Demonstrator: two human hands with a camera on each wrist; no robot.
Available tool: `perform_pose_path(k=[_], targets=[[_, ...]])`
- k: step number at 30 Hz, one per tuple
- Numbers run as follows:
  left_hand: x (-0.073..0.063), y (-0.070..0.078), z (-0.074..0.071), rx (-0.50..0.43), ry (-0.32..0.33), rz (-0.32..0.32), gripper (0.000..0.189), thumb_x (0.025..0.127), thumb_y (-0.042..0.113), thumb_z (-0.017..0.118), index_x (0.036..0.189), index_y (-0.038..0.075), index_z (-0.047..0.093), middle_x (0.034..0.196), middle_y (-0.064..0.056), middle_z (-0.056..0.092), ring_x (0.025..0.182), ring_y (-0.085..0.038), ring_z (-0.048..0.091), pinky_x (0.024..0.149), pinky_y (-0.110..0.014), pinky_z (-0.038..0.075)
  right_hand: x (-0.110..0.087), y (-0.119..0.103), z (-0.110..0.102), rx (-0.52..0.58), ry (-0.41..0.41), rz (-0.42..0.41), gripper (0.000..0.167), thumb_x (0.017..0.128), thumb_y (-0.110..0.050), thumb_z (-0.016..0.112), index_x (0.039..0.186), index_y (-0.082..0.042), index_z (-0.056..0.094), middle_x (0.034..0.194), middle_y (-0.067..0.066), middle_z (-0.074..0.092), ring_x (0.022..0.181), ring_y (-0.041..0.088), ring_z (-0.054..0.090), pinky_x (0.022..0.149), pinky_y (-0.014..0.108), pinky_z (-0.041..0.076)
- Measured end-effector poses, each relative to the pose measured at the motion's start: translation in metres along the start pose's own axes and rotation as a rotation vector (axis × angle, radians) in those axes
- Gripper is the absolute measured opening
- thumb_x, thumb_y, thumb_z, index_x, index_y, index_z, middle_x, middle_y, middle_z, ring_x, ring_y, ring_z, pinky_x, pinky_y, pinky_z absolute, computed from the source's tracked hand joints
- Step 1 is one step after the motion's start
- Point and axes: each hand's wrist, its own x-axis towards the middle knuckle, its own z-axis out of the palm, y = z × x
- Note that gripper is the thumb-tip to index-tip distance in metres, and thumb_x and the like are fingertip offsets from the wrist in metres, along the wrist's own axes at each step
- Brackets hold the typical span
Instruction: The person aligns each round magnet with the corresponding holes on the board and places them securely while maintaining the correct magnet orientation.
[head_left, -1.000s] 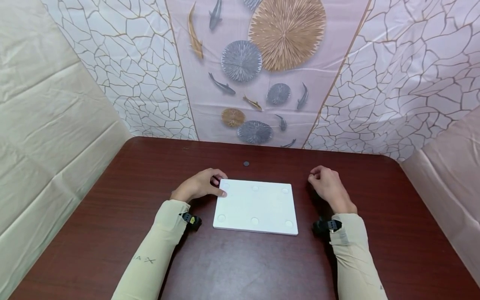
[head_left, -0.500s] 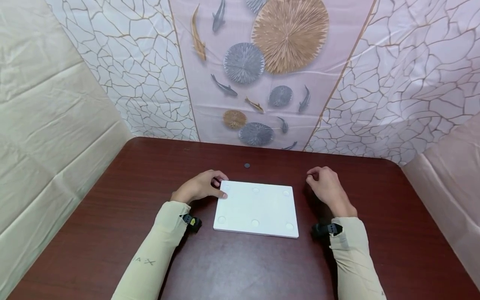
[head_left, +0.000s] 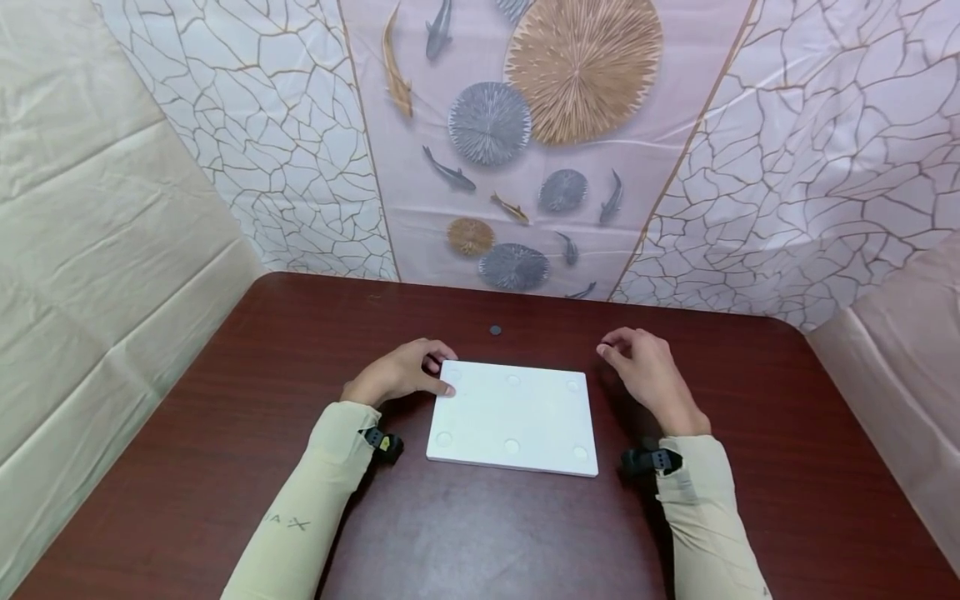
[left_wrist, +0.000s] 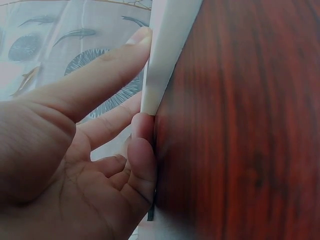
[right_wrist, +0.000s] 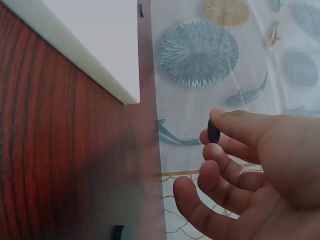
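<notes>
A white rectangular board (head_left: pixel 517 417) with several shallow round recesses lies on the table. At its far left corner my left hand (head_left: pixel 405 368) grips the edge, thumb on the top face and fingers at the side. To the right of the board, my right hand (head_left: pixel 651 373) is raised over the table. Between its thumb and fingers it pinches a small black disc (right_wrist: pixel 213 132), seen in the right wrist view. A second dark disc (head_left: pixel 495 330) lies on the table behind the board. Low in the right wrist view, another small dark piece (right_wrist: pixel 119 232) shows on the table.
The dark red-brown wooden table (head_left: pixel 480 533) has a patterned cloth backdrop (head_left: pixel 315 167) along its far edge. Pale cloth walls (head_left: pixel 112 250) stand at both sides. A black camera is strapped to each wrist.
My right hand has moved a little to the left, toward the board. The left hand keeps its hold at the board's corner, and the view has shifted slightly.
</notes>
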Motion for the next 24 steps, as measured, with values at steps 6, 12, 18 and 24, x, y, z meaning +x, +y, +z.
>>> perform_pose_path(k=[6,12,18,24], targets=[[0.0,-0.001,0.0,0.001,-0.002,0.001,0.049,0.086,0.014,0.09,0.13,0.009,0.068,0.121,-0.009,0.06,0.112,-0.024,0.054,0.096,-0.038,0.049,0.0,-0.01,0.004,0.005,0.002,-0.026,0.023,0.107,-0.018,0.066,0.121,-0.001,0.07,0.1,0.014,0.07,0.082,0.026,0.057,0.068,0.038,0.046],[-0.003,-0.001,-0.003,0.009,0.006,0.006,0.05,0.087,0.013,0.089,0.132,0.008,0.067,0.121,-0.01,0.06,0.113,-0.025,0.055,0.097,-0.039,0.049,0.004,-0.024,0.009,0.019,-0.007,-0.053,0.023,0.106,-0.016,0.067,0.121,0.0,0.07,0.095,0.012,0.069,0.073,0.023,0.054,0.062,0.034,0.044],[-0.003,-0.003,-0.003,0.012,-0.004,0.006,0.05,0.088,0.014,0.089,0.132,0.008,0.067,0.123,-0.01,0.06,0.115,-0.025,0.055,0.098,-0.039,0.05,0.0,-0.031,0.009,0.032,0.015,-0.057,0.023,0.105,-0.017,0.068,0.121,0.0,0.071,0.094,0.011,0.068,0.071,0.022,0.054,0.061,0.033,0.043],[-0.003,-0.001,-0.003,0.014,-0.011,0.012,0.051,0.087,0.015,0.089,0.133,0.009,0.066,0.123,-0.01,0.06,0.115,-0.025,0.055,0.098,-0.038,0.049,-0.003,-0.041,0.009,0.073,0.028,-0.082,0.025,0.106,-0.021,0.067,0.122,-0.002,0.071,0.097,0.015,0.071,0.071,0.026,0.063,0.063,0.033,0.05]])
